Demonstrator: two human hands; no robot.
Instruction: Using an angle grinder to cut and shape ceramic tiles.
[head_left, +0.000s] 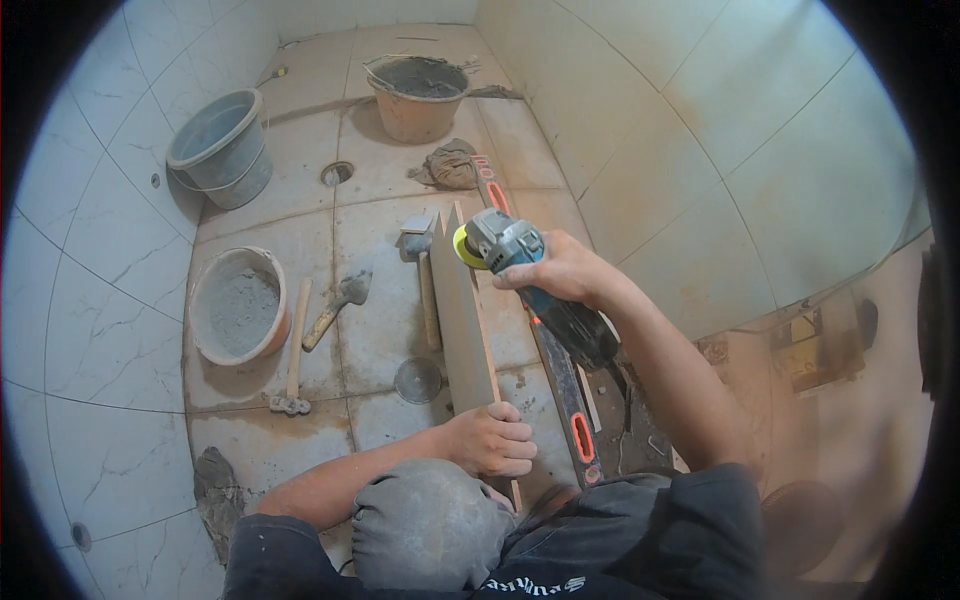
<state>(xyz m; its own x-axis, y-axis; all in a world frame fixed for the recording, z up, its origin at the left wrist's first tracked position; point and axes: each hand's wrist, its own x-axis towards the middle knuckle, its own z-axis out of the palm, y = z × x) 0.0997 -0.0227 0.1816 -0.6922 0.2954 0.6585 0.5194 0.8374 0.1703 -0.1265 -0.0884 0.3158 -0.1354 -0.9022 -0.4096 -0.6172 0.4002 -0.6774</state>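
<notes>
My right hand (568,268) grips a blue, grey and black angle grinder (530,260) with a yellow disc (467,245) at the top edge of a long tile strip (462,310) held on edge. My left hand (490,440) is closed round the near end of that strip. A long level (572,405) with red-rimmed openings lies just right of it. Left of the strip are a rubber mallet (428,290), a trowel (351,289) and a hammer (290,404).
A bucket of grey powder (240,310) stands at the left, a grey bucket (215,150) behind it, a mortar bucket (418,115) at the back. A rag (450,167) lies near a drain hole (337,172). Tiled walls (690,140) enclose both sides; rubble (215,480) lies lower left.
</notes>
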